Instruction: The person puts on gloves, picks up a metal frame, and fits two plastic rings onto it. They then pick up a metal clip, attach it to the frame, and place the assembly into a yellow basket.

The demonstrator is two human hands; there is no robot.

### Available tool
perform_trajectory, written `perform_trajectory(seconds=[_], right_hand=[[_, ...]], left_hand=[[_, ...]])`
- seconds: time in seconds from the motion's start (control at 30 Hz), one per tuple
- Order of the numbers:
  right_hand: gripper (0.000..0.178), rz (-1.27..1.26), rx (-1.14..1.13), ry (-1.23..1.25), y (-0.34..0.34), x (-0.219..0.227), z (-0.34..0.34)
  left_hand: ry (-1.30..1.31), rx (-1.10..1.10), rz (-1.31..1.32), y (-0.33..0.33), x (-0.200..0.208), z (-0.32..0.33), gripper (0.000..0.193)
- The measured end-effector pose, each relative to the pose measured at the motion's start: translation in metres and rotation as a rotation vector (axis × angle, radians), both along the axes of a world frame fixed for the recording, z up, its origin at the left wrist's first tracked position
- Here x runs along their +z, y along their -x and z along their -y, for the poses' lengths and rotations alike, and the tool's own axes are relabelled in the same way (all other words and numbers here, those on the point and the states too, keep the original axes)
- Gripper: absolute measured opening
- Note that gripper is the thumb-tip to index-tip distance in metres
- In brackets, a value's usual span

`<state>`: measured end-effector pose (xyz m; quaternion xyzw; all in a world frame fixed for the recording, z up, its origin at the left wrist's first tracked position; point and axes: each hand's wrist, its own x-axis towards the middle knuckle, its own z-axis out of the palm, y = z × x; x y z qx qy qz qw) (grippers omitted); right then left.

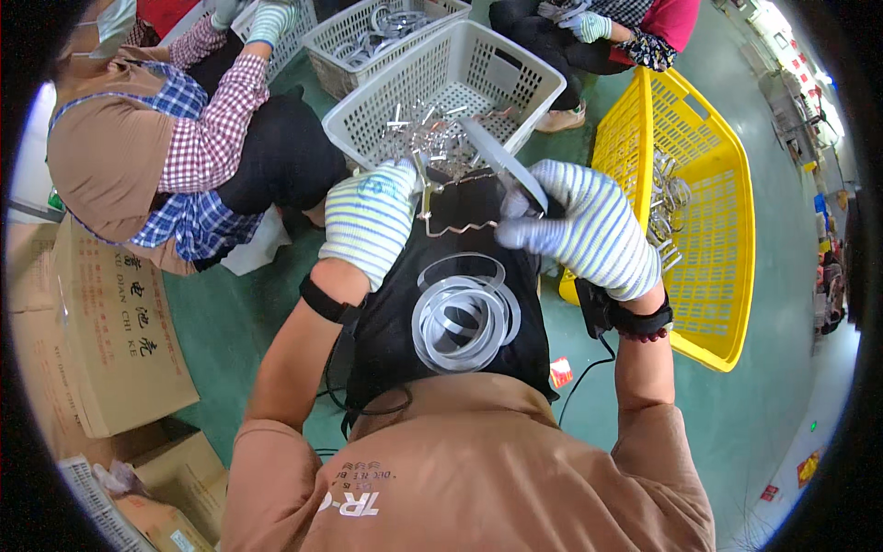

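Note:
Both my hands wear striped knit gloves and are raised over my dark-clothed lap. My left hand (370, 219) is closed with its fingertips on a thin metal piece (426, 201), from which a copper-coloured wavy wire (460, 229) runs across toward my right fingers. My right hand (589, 223) is closed on a flat grey ring (502, 158), seen nearly edge-on and slightly blurred. Whether the right fingertips also touch the wire's end, I cannot tell. Several similar grey rings (419, 333) lie in a loose stack on my lap.
Ahead stands a grey plastic basket (543, 85) with small silver metal parts. A yellow basket (727, 230) with metal pieces is at my right; another grey basket (331, 69) lies beyond. Cardboard boxes (124, 331) stand at left. Gloved co-workers sit at left (129, 156) and far right (635, 37).

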<state>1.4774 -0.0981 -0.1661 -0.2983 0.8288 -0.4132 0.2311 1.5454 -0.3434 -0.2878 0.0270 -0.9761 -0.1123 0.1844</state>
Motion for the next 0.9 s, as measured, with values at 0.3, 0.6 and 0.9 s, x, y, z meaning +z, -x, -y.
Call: perform_trajectory(seconds=[0.3, 0.6, 0.9], right_hand=[[0.029, -0.792, -0.364, 0.123, -0.018, -0.036, 0.035], [0.08, -0.507, -0.264, 0.559, -0.011, -0.043, 0.039], [0.097, -0.749, -0.086, 0.494, 0.022, -0.045, 0.039]], left_hand=[[-0.084, 0.083, 0.041, 0.01, 0.006, -0.024, 0.021], [-0.367, -0.145, 0.103, 0.025, 0.003, -0.008, 0.02], [-1.838, -0.501, 0.516, 0.023, 0.011, -0.03, 0.023]])
